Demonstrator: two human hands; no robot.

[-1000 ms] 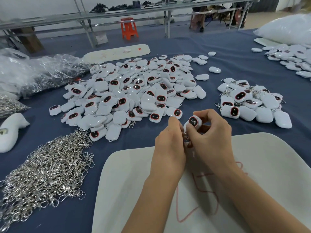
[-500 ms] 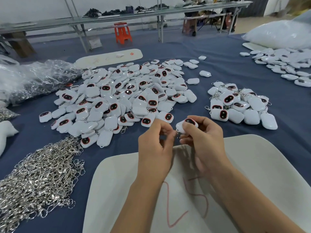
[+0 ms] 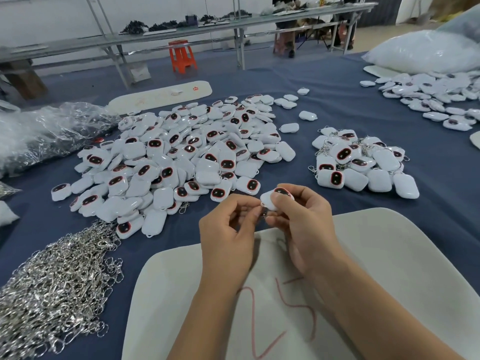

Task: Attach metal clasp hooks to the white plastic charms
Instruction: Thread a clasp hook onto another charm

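Observation:
My right hand (image 3: 304, 224) grips a white plastic charm (image 3: 270, 198) with a dark red-rimmed face, held above the near edge of the blue table. My left hand (image 3: 228, 229) pinches a small metal clasp hook (image 3: 263, 207) at the charm's lower corner; most of the hook is hidden by my fingers. A large heap of loose white charms (image 3: 176, 162) lies beyond my hands. To the right sits a smaller pile of charms with hooks attached (image 3: 361, 165). A heap of silver clasp hooks (image 3: 57, 284) lies at the lower left.
A white board (image 3: 376, 268) with red marks lies under my forearms. Clear plastic bags (image 3: 46, 128) sit at the far left. More charms (image 3: 436, 100) and a white bag (image 3: 428, 51) are at the far right. A long white board (image 3: 161, 96) lies behind the heap.
Both hands have stayed together on the charm and hook, with my left fingers shifting at the charm's corner. The camera view moved a little.

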